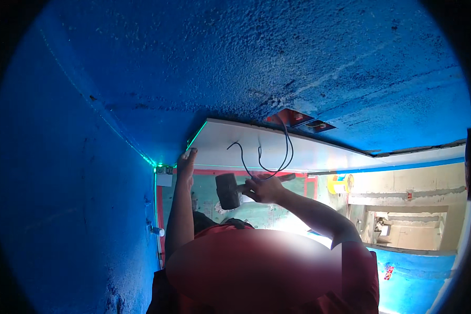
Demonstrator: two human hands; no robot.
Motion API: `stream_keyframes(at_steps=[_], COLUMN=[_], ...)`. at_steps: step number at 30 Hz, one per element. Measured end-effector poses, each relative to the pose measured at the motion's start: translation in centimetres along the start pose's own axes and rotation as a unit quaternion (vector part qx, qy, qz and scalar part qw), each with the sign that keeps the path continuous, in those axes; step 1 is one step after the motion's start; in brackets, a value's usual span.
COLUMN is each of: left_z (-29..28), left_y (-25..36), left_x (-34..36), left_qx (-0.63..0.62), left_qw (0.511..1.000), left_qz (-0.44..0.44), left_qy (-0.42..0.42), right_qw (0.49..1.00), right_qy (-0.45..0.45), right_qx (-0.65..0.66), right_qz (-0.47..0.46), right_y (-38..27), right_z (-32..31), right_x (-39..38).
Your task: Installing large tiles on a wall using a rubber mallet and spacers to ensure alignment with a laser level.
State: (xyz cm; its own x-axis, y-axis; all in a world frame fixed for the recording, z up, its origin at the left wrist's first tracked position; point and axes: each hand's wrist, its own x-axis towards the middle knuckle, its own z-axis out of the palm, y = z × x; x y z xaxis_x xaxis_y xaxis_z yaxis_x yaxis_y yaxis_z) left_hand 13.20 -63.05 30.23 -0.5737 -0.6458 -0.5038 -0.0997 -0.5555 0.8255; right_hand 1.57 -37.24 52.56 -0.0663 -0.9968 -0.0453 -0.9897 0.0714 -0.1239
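Note:
A long white tile (230,138) lies along the blue wall, its left end lit by a green laser line. My left hand (186,161) is closed at that end's lower corner, fingers pressed on the tile's edge. In my right hand (266,189) is a rubber mallet (227,191), gripped by its handle. The mallet's dark head points left and is apart from the tile. Dark loose wires (288,149) hang in front of the tile, close above my right hand. They come out of red wall boxes (298,118) at the tile's upper edge.
Rough blue-coated wall (78,183) rises close on my left, with a pipe stub (157,231) jutting from it. A small white block (165,177) is at the corner. Beyond stand a yellow bucket (340,183) and a wall opening (411,227) on the right.

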Motion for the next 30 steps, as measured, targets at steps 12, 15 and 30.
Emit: stream_keyframes(at_steps=[12,15,30], left_z=[1.3,2.7,3.8], left_y=[1.5,2.6,-0.2], left_x=[-0.9,-1.2,-2.5], left_qx=[-0.093,-0.121,-0.178], left_qw=[0.995,0.992,0.981], left_qz=[0.007,0.012,-0.059], left_qy=[0.047,0.023,0.055], right_qw=[0.979,0.988,0.969], right_qy=[-0.190,-0.150,-0.183], right_qx=[-0.033,-0.001,0.050], right_qz=[0.073,0.039,0.161], right_y=[4.4,2.8,-0.3], right_z=[5.0,7.5,-2.0], right_x=[4.9,3.5,-4.8])
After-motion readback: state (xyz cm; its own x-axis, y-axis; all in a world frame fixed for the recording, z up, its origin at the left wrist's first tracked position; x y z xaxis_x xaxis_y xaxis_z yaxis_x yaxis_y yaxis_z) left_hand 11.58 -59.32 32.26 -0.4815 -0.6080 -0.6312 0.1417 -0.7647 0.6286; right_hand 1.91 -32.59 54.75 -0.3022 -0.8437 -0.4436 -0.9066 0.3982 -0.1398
